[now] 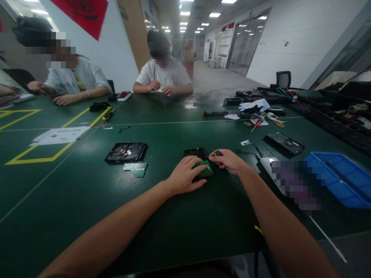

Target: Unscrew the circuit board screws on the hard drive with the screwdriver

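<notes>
A hard drive with a green circuit board (206,169) lies in front of me, its black casing (196,153) showing behind my fingers. My left hand (185,173) rests over its left side, fingers across the board and thumb at the near edge, gripping it. At the drive's right edge, my right hand (227,160) is closed around a screwdriver (216,153) with some yellow on it; a thin shaft points down to the right below the hand. Left of the drive are an opened black drive casing (126,152) and a loose green circuit board (136,169), with tiny screws nearby.
On the right are another hard drive (284,143), a pale device (272,173) with a blurred screen and a blue tray (342,181). A red screwdriver (256,124), cables and parts lie behind. Papers (59,135) lie left. Two people (162,73) sit across the green table (162,231).
</notes>
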Motion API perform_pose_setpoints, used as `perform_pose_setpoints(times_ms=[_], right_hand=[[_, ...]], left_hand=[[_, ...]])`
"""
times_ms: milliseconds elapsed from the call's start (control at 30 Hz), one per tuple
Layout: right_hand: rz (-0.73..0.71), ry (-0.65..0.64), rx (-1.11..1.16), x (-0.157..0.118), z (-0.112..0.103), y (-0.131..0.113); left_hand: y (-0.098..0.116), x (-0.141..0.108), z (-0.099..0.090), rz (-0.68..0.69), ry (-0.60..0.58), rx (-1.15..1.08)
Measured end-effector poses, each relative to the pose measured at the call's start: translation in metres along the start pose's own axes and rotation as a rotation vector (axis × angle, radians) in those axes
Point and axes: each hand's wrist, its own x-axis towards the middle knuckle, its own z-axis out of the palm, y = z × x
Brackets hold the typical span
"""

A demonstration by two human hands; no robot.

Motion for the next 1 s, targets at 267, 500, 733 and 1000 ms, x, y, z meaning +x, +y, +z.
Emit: perform_pose_setpoints(times_ms=[267,500,733,1000], right_hand=[[0.001,-0.005,-0.006,-0.0001,0.0014,0.0035],[-0.024,0.011,-0.003,0.0017,0.0025,0.0053],[-0.018,0.001,-0.011,0.0024,0.0017,0.0062],[-0.023,-0.003,-0.017,0.0030,0.0010,0.0075]], left_hand=[[-0.0027,0.0027,0.0036,0.029,0.009,-0.030],[-0.0038,0.0025,0.0044,0.051,-0.011,-0.012],[-0.0033,0.0030,0.0027,0.047,-0.047,-0.012],[-0.0048,0.0017,0.0042,0.063,-0.029,0.000]])
